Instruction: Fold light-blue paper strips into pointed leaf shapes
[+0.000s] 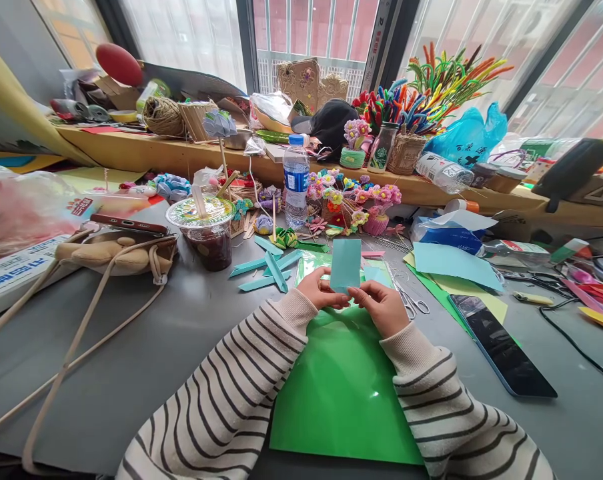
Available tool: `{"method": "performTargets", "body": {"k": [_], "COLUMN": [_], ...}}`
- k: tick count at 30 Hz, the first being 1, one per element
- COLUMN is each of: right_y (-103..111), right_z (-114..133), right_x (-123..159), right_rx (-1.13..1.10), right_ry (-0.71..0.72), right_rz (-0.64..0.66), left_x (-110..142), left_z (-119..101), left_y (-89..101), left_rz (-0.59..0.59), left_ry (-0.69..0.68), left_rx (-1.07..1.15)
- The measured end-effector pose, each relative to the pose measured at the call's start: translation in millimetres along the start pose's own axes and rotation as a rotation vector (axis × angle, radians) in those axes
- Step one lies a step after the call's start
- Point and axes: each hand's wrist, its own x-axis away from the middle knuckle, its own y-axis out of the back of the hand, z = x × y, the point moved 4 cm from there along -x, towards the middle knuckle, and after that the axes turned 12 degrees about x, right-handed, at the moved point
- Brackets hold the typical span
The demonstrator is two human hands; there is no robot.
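Note:
Between my two hands a small light-blue paper rectangle (346,261) is held upright, its lower edge bent along a fold. My left hand (320,291) grips its lower left corner. The fingers of my right hand (379,305) pinch the lower right corner. Both hands are above a shiny green sheet (351,393) lying on the grey table. Left of them lies a loose pile of folded light-blue paper strips (274,268). A pair of scissors (415,300) rests just to the right, partly hidden behind my right hand.
A lidded cup of dark drink (209,243) and a tan bag (114,257) stand at the left. A water bottle (296,187) is behind the hands, near crocheted flowers (354,200). At right lie a phone (501,343) and a light-blue sheet (454,265).

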Motion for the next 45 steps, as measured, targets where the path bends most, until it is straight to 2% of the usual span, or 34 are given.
{"method": "performTargets", "body": {"k": [6, 10, 13, 17, 20, 23, 26, 32, 40, 45], "right_y": [3, 4, 4, 2, 0, -2, -2, 0, -3, -6], "right_z": [5, 10, 10, 6, 2, 0, -2, -16, -16, -17], "right_x": [4, 5, 4, 1, -1, -2, 0, 0, -1, -2], "right_rx": [0.153, 0.183, 0.12, -0.028, -0.099, -0.07, -0.06, -0.24, -0.289, -0.336], "right_ry": [0.052, 0.084, 0.085, 0.058, 0.029, -0.038, -0.112, -0.25, -0.237, -0.231], "right_rz": [-0.082, -0.074, -0.055, -0.02, 0.031, 0.053, 0.035, -0.072, -0.06, -0.037], "left_x": [0, 0, -1, 0, 1, 1, 0, 1, 1, -1], "left_z": [0, 0, -1, -2, -2, 1, 3, 3, -1, -2], "left_y": [0.2, 0.6, 0.3, 0.1, -0.7, -2.6, -4.0, -6.5, -4.2, -4.5], "left_rz": [-0.024, -0.02, -0.022, -0.042, -0.028, 0.016, 0.047, 0.117, 0.054, 0.061], "left_ry": [0.028, 0.047, 0.039, -0.04, -0.068, -0.06, -0.041, -0.029, -0.022, -0.045], "left_rx": [-0.038, -0.045, -0.024, 0.012, -0.049, -0.13, -0.15, -0.137, -0.146, -0.161]}}
